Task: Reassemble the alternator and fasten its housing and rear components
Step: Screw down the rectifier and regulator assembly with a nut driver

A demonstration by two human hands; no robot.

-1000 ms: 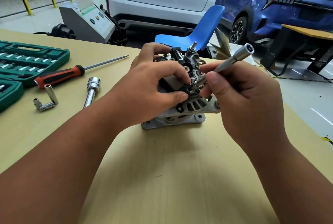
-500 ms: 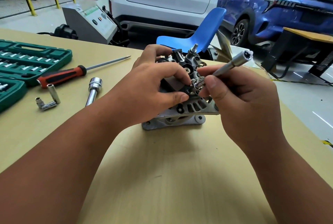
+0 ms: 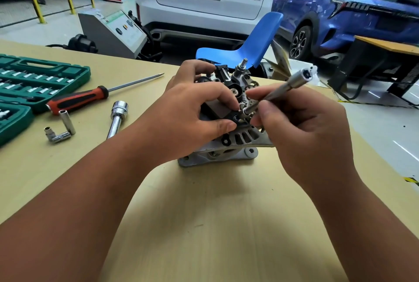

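The alternator (image 3: 229,145) stands on the tan table (image 3: 204,225), its silver finned housing low and black rear parts on top, a threaded stud (image 3: 244,64) sticking up. My left hand (image 3: 190,118) grips the black rear component (image 3: 217,109), thumb and forefinger either side of a small bolt (image 3: 237,119). My right hand (image 3: 301,129) pinches a slim silver socket extension (image 3: 278,91). It slants up to the right, and its lower tip sits just right of the bolt.
An open green socket case (image 3: 34,82) lies at the left edge. Beside it are a red-handled screwdriver (image 3: 90,98), a silver extension bar (image 3: 118,116) and two small sockets with an elbow piece (image 3: 61,129). A blue chair (image 3: 244,45) stands behind the table.
The extension's lower tip has lifted slightly off the bolt, which now shows. Both hands keep their grips; the view shifted a little.
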